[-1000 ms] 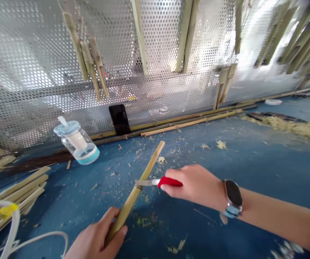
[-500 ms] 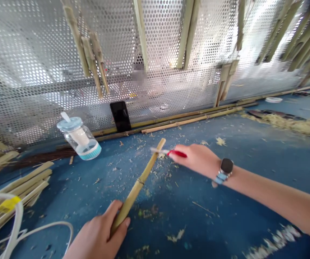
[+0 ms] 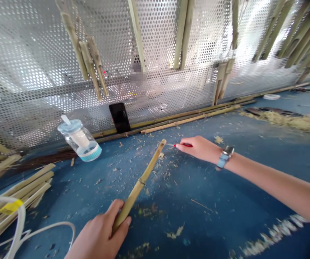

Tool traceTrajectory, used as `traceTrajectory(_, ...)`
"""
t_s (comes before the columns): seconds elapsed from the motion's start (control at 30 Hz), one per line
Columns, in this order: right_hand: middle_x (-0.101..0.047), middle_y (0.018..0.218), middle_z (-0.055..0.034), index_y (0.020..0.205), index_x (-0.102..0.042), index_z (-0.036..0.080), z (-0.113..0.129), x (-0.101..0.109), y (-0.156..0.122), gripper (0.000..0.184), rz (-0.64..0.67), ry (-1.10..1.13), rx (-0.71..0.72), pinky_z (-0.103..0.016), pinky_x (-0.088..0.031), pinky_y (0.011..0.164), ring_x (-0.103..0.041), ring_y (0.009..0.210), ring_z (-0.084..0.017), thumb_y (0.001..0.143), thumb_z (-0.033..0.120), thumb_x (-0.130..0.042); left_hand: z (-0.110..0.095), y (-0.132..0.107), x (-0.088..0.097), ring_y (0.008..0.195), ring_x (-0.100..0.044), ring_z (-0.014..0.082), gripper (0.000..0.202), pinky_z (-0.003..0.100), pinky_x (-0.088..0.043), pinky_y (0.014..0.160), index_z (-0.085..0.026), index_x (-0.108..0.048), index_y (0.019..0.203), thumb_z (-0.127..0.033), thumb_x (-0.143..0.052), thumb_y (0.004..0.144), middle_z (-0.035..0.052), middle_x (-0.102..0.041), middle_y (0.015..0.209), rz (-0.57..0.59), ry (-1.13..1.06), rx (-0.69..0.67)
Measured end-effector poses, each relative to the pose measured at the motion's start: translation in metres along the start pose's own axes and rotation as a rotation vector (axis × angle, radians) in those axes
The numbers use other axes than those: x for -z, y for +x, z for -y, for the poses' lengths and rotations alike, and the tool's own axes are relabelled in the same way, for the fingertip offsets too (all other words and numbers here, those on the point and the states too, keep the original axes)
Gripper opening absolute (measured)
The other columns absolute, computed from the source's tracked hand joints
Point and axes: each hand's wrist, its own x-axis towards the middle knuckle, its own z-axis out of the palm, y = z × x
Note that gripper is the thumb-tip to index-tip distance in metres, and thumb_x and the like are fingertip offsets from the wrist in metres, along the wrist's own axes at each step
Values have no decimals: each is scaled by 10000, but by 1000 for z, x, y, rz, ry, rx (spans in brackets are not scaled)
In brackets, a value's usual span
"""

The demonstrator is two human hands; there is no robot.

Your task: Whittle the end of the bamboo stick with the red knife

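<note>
Bamboo [image 3: 134,193] slants over the tabletop [image 3: 225,187], left hand [image 3: 101,230] gripping it, right hand [image 3: 199,148] clutching a knife [image 3: 188,145] near its far end [image 3: 162,144]!

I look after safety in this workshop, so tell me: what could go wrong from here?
1. The red-handled knife in the right hand is near the far end of the bamboo strip; a slip toward the bare left hand might cut it.
2. The left hand's grip is only at the near end, so the strip could twist under pressure.
3. The phone stands propped beyond the strip; a wide stroke might tip it.
</note>
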Motion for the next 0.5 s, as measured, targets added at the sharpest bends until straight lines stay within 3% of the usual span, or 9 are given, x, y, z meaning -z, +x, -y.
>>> traceTrajectory(0.13, -547, 571, 19, 792, -620, 210, 24, -14, -18, 478, 153, 84, 190, -294, -245, 499, -414, 459, -96, 1030, 595, -466, 0, 2, -1, 975, -795, 331, 454, 374, -515, 792, -258, -638, 1237, -451, -294, 1012, 85, -828, 989, 31, -7, 8)
traceTrajectory(0.2, -536, 556, 18, 802, -625, 212, 31, -17, -23, 473, 150, 32, 233, -292, -240, 504, -422, 460, -102, 1021, 602, -472, 0, 2, -2, 974, -796, 336, 463, 378, -515, 786, -258, -632, 1256, -458, -290, 1016, 87, -828, 991, 39, -4, 11)
traceTrajectory(0.4, -530, 547, 6, 892, -668, 213, -6, 0, -1, 489, -142, -228, -37, -301, -205, 510, -386, 432, -126, 1017, 616, -422, 0, -1, -3, 940, -799, 309, 412, 356, -509, 760, -265, -642, 1202, -443, -317, 1023, 63, -828, 951, 7, -17, -16)
traceTrajectory(0.5, -554, 560, 3, 875, -657, 216, 4, -4, -9, 484, -57, -178, 47, -299, -228, 513, -420, 452, -122, 1025, 611, -418, 1, -1, -4, 942, -803, 306, 419, 350, -509, 757, -269, -647, 1210, -448, -316, 1024, 65, -834, 975, 11, -19, -17)
